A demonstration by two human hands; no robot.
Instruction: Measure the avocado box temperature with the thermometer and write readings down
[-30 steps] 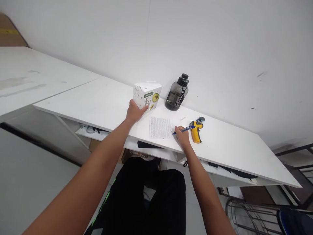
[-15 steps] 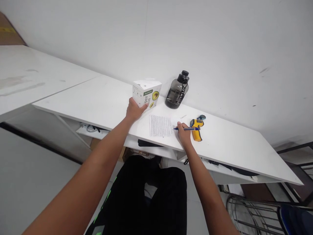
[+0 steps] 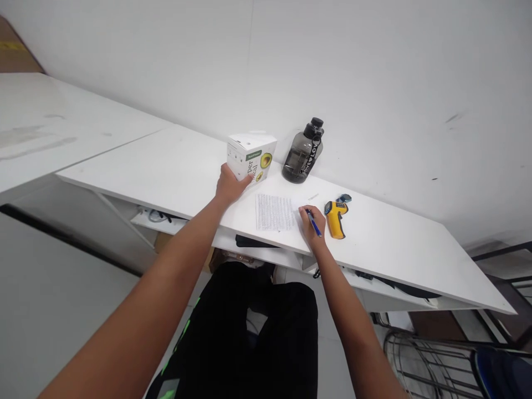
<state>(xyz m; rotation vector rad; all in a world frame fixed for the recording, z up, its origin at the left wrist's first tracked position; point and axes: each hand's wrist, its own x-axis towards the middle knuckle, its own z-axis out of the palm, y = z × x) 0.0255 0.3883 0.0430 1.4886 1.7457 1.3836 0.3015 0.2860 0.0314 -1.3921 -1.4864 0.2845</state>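
Note:
My left hand (image 3: 231, 184) is closed round the lower part of a white carton (image 3: 251, 157) with avocado pictures, which stands on the white desk (image 3: 166, 166). My right hand (image 3: 311, 226) grips a blue pen (image 3: 313, 223) and rests on the desk, at the right side of a sheet of paper (image 3: 274, 213) covered with dense writing. Just right of that hand lies a yellow infrared thermometer (image 3: 336, 220). Behind the paper, a dark see-through water bottle (image 3: 300, 158) with a black lettered strap stands near the wall.
A small dark bluish object (image 3: 344, 198) lies behind the thermometer. Beneath the desktop, a shelf (image 3: 286, 256) holds dark items and cables. A wire-frame rack (image 3: 436, 360) stands at the lower right, and a cardboard box (image 3: 16, 50) sits at the far left.
The pen has swung in my right hand from lying sideways to pointing back toward my wrist. My left hand still holds the carton in the same place.

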